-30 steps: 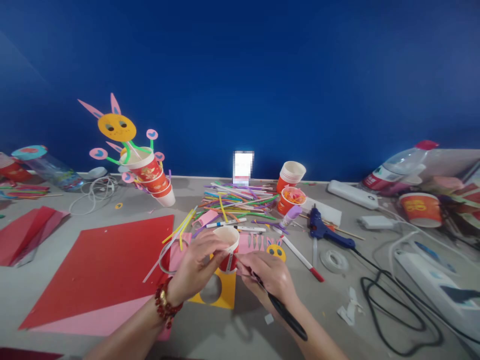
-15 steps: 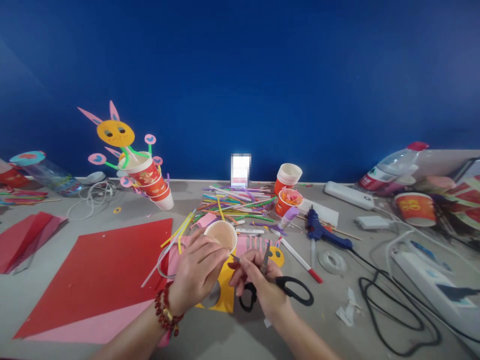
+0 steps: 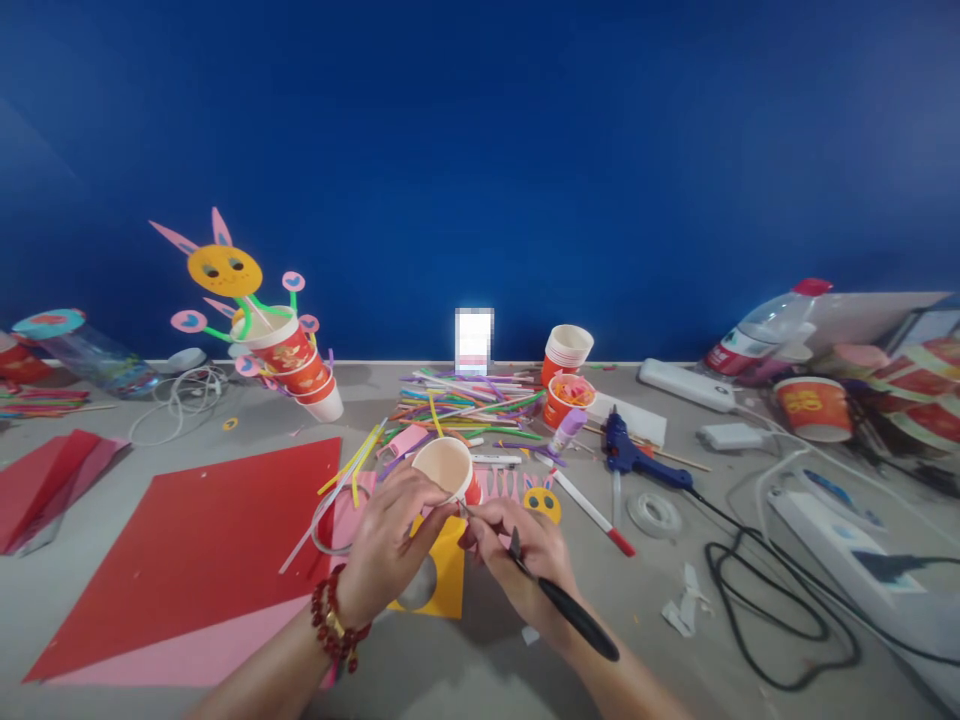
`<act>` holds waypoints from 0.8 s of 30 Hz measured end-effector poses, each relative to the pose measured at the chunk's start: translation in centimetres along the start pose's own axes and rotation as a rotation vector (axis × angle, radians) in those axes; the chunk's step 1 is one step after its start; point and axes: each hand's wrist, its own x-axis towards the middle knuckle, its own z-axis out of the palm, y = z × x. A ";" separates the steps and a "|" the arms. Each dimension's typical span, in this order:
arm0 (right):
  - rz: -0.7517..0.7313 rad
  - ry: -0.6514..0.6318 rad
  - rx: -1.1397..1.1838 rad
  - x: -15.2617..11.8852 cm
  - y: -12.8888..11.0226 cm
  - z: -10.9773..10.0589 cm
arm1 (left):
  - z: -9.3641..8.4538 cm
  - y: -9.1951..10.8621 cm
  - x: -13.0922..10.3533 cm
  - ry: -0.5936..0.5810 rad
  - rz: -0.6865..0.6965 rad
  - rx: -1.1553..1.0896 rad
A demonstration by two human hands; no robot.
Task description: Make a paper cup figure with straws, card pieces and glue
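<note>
A paper cup (image 3: pixel 444 468), white inside and red outside, is tilted in my left hand (image 3: pixel 394 535), whose fingers wrap its near side. My right hand (image 3: pixel 517 550) is closed on a pair of scissors (image 3: pixel 577 618). One blade tip touches the cup's near rim beside my left thumb, and the black handle lies across my right palm and wrist. Beneath my hands is a yellow sheet (image 3: pixel 448 575) with a grey disc (image 3: pixel 417 585) on it. A yellow rabbit face (image 3: pixel 541 503) lies just beyond my right hand.
Red paper (image 3: pixel 210 540) covers the left. Colored sticks (image 3: pixel 472 400) are piled behind the cup. A rabbit figure of stacked cups (image 3: pixel 300 365) stands back left. At right are a blue glue gun (image 3: pixel 645 463), a tape roll (image 3: pixel 655 514), a black cable (image 3: pixel 750 600) and a power strip (image 3: pixel 840 540).
The scissors have turned in my right hand, so their handle loops now show edge-on. The cup has tipped slightly, showing more of its red side. The view has shifted slightly.
</note>
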 end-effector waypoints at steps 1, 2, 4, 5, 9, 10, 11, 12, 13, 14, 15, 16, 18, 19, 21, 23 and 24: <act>0.045 0.000 0.054 -0.1 0.0 0.2 | 0.0 0.1 0.0 0.002 0.010 0.018; 0.095 0.002 0.119 -0.1 0.1 0.4 | 0.0 0.1 -0.1 0.004 0.027 0.040; 0.200 0.016 0.290 -0.1 0.3 0.9 | 0.1 0.1 -0.2 0.010 0.081 0.093; 0.249 0.016 0.385 -0.1 0.4 1.1 | 0.1 0.1 -0.3 0.014 0.111 0.124; 0.352 0.015 0.652 0.3 0.6 1.8 | 0.3 0.0 -0.7 0.015 0.169 0.196; 0.346 0.030 0.647 0.3 0.6 1.7 | 0.4 0.0 -0.8 0.021 0.166 0.184; 0.329 0.051 0.609 0.3 0.6 1.7 | 0.5 0.0 -0.8 0.032 0.158 0.165; 0.304 0.068 0.547 0.2 0.5 1.5 | 0.6 0.0 -0.8 0.050 0.147 0.149; 0.277 0.077 0.472 0.1 0.4 1.3 | 0.7 0.0 -0.8 0.068 0.134 0.144; 0.253 0.073 0.399 0.0 0.3 1.1 | 0.8 0.0 -0.8 0.086 0.120 0.151; 0.235 0.060 0.332 0.0 0.2 0.9 | 0.9 0.0 -0.8 0.102 0.107 0.166; 0.215 0.043 0.275 -0.1 0.1 0.7 | 1.0 0.0 -0.8 0.115 0.094 0.177; 0.170 0.031 0.160 -0.1 0.1 0.5 | 1.1 0.1 -0.8 0.126 0.066 0.163; 0.147 0.037 0.097 -0.2 0.2 0.5 | 1.1 0.1 -0.9 0.123 0.047 0.136; 0.114 0.062 0.000 -0.2 0.3 0.5 | 1.3 0.1 -0.9 0.109 0.010 0.073; 0.140 0.073 0.024 -0.2 0.3 0.8 | 1.5 0.2 -1.0 0.108 -0.013 0.025; 0.169 0.067 0.089 -0.2 0.4 0.9 | 1.7 0.2 -1.1 0.122 -0.017 0.009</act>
